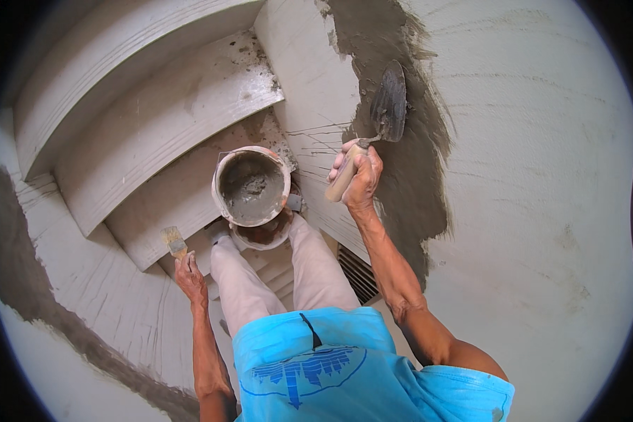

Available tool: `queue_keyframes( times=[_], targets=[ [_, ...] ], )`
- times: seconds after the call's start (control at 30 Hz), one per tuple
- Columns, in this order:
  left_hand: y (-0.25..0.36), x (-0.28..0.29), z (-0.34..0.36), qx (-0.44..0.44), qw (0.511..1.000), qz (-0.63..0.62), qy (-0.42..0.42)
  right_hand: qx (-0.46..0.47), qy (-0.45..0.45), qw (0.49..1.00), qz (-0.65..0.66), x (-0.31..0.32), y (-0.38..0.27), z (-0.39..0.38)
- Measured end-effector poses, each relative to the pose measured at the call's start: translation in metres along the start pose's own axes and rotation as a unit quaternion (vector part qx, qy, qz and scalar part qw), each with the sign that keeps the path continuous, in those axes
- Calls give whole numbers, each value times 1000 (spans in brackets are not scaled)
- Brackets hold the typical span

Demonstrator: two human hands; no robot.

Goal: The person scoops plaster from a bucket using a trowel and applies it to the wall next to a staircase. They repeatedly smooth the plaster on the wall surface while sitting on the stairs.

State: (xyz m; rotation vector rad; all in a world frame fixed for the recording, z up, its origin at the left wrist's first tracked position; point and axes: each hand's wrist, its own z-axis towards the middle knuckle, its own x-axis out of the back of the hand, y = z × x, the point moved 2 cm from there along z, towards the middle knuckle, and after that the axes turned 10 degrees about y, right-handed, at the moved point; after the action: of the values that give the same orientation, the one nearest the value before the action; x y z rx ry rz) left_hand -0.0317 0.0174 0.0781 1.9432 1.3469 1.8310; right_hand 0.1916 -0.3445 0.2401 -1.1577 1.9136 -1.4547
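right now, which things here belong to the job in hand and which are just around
Seemingly the job:
- trowel, in right hand
- brush, in left hand
- bucket of grey mix
- grey coating

Seemingly just around:
- slatted grille
- steps

I am wearing a bright blue T-shirt [394, 366], and its short right sleeve [468, 394] is ending at my upper arm. On the front of the shirt, a darker blue print [315, 368] is showing vertical bars, a downward arrow and a curved outline. A thin dark cord [317, 342] is hanging over the cloth. My long trousers [250, 285] are looking pale, slightly pinkish. Whitish dust is covering parts of my right hand [362, 176].
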Motion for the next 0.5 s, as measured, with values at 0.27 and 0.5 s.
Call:
queue_keyframes(
  times=[0.27, 0.5],
  targets=[
    [4, 3, -1, 5, 1000, -1, 1, -16, 10, 1000, 23, 21, 17, -32],
    [-1, 0, -7, -10, 1000, -2, 7, -52, -8, 994, -97, 20, 23, -20]
  ],
)
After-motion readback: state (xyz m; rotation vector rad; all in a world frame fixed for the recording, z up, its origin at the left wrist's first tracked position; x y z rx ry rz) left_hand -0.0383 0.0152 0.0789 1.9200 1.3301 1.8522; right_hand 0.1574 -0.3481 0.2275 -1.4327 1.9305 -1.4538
